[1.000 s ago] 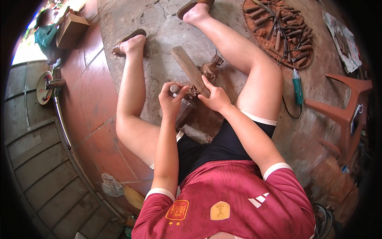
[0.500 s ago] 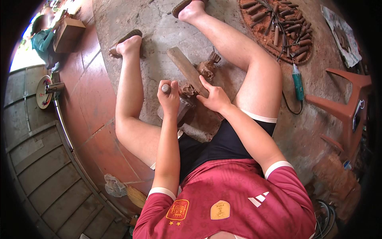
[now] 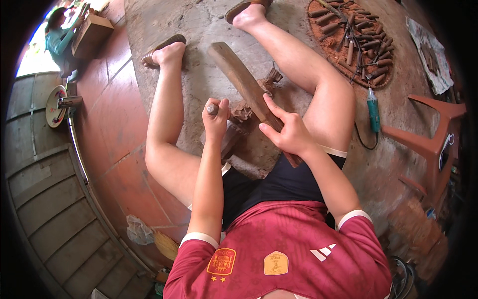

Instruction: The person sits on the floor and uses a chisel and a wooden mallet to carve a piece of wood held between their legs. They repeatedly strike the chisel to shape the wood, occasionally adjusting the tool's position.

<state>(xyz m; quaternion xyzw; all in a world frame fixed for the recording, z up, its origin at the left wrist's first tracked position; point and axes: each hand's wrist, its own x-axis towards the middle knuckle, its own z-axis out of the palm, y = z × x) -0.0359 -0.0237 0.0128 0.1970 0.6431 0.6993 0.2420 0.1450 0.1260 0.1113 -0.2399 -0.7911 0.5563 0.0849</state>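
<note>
Both hands are full: the left hand (image 3: 216, 122) is clenched round a stubby cylindrical handle with a round grey end (image 3: 212, 108) pointing up, and the right hand (image 3: 293, 133) is gripping a long brown wooden club (image 3: 242, 82) toward its near end. Compared with half a second ago the club's shifted back toward the body and looks bigger, so probably raised, while the left fist has barely budged. Means club and handle are apart right now, so nothing's hitting it at this instant. Meanwhile the knobbly dark brown carved wood piece (image 3: 242, 112) sits between the person's legs, just beside the left fist and partly hidden by the club. Can't tell where the handle's other end is, the fist covers it
</note>
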